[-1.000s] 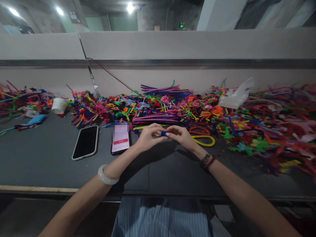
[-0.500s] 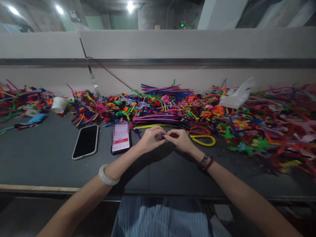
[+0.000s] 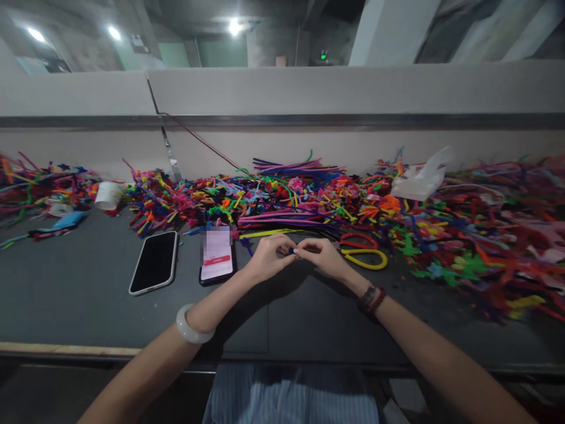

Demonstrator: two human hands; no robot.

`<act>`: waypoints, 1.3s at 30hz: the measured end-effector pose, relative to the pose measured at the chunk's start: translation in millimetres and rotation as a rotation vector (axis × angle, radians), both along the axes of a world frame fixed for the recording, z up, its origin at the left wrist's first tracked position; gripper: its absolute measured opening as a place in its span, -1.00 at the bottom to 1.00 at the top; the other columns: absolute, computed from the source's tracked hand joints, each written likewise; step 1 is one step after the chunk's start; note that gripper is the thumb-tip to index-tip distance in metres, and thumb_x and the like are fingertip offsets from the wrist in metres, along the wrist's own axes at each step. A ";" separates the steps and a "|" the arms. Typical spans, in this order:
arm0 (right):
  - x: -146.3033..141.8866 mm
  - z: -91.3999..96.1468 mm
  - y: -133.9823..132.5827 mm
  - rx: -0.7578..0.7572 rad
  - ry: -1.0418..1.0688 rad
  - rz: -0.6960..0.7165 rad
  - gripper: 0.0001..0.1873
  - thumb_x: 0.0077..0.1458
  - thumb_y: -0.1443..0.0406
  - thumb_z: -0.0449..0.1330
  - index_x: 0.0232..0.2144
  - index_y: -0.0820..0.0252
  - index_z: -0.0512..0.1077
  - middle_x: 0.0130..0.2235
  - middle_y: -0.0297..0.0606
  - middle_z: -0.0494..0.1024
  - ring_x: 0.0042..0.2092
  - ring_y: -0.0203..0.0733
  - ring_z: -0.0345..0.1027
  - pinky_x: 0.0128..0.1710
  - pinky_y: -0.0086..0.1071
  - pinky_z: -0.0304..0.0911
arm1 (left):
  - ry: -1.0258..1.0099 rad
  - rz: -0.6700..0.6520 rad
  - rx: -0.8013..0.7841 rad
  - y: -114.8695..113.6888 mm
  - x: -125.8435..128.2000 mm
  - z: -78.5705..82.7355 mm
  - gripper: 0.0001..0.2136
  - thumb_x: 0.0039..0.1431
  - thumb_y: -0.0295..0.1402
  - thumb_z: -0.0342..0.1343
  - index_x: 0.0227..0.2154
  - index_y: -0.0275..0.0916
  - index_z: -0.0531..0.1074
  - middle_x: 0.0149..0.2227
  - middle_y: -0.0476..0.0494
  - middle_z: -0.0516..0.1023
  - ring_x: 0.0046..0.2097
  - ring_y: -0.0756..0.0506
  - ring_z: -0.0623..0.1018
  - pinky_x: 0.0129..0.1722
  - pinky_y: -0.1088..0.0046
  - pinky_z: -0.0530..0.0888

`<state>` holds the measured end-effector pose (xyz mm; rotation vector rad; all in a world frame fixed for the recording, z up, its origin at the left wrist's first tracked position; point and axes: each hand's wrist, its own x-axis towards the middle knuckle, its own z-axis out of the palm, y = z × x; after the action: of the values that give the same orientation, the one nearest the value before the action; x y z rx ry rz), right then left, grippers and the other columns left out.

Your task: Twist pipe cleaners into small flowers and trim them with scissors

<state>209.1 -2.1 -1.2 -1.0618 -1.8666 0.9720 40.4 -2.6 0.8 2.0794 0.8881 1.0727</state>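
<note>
Left hand (image 3: 270, 259) and right hand (image 3: 325, 257) both pinch small blue piece (image 3: 291, 251); looks mid-work, amount left unclear. Scissors (image 3: 362, 252) lie right, fuzzy sticks (image 3: 286, 219) piled far.

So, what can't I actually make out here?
All in the head view:
1. Full shape of the small blue piece: covered by the left hand and right hand.
2. What the red-and-yellow handles lead to: behind the right hand.
3. Writing on the lit phone: pixelated above, too small below.
4. Right end of the colourful pile: blurred, cut off by the picture's edge.
</note>
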 end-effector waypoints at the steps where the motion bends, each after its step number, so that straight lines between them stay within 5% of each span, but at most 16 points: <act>1: 0.3 -0.3 0.7 -0.009 0.014 0.009 -0.79 -0.06 0.21 0.13 -0.54 0.27 0.41 -0.50 -0.29 0.45 -0.41 -0.25 0.31 -0.36 -0.39 0.23 | -0.007 0.012 -0.005 0.0 0.2 0.4 -0.85 -0.04 -0.32 0.08 -0.44 -0.31 0.41 -0.41 -0.11 0.41 -0.43 0.05 0.38 -0.42 0.56 0.37; 8: 4.4 -1.2 5.3 -0.038 0.122 0.014 -0.78 -0.10 0.22 0.16 -0.38 0.24 0.41 -0.37 -0.24 0.48 -0.33 -0.23 0.36 -0.26 -0.32 0.28 | -0.060 0.108 -0.053 2.9 -0.6 -0.2 -0.82 -0.04 -0.31 0.07 -0.40 -0.32 0.41 -0.55 -0.01 0.32 -0.53 0.09 0.28 -0.53 0.59 0.24; 15: 7.9 -0.2 3.9 -0.029 0.025 0.033 -0.75 -0.09 0.21 0.16 -0.39 0.26 0.48 -0.43 -0.25 0.50 -0.47 -0.27 0.32 -0.39 -0.37 0.26 | -0.058 0.036 -0.042 2.8 -3.7 4.3 -0.79 0.00 -0.29 0.06 -0.32 -0.27 0.46 -0.36 -0.12 0.42 -0.41 0.03 0.37 -0.46 0.56 0.27; 30: 7.6 7.1 4.2 -0.151 0.065 0.097 -0.78 -0.09 0.22 0.17 -0.44 0.30 0.46 -0.51 -0.33 0.41 -0.50 -0.34 0.28 -0.46 -0.44 0.23 | -0.212 -0.025 -0.096 -0.2 -4.9 10.3 -0.82 -0.05 -0.28 0.12 -0.46 -0.31 0.48 -0.38 -0.16 0.46 -0.32 -0.03 0.45 -0.36 0.51 0.35; 35: 7.1 7.8 3.3 0.000 0.050 0.043 -0.81 -0.06 0.24 0.14 -0.45 0.28 0.44 -0.44 -0.31 0.42 -0.51 -0.37 0.25 -0.48 -0.46 0.23 | -0.266 -0.067 -0.316 2.7 -6.5 12.5 -0.67 -0.04 -0.24 0.10 -0.22 -0.33 0.41 -0.28 -0.19 0.49 -0.34 -0.03 0.48 -0.32 0.46 0.42; 39: 6.9 6.0 3.6 0.081 0.042 0.011 -0.81 -0.03 0.24 0.12 -0.43 0.26 0.43 -0.38 -0.27 0.42 -0.48 -0.35 0.24 -0.52 -0.48 0.22 | -0.274 -0.068 -0.390 5.6 -6.2 10.0 -0.67 -0.08 -0.27 0.13 -0.25 -0.37 0.41 -0.31 -0.19 0.50 -0.40 -0.01 0.48 -0.32 0.44 0.45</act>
<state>216.0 1.5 4.8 -0.9770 -1.8638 0.9103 34.3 3.0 10.8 1.5877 0.8084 1.0244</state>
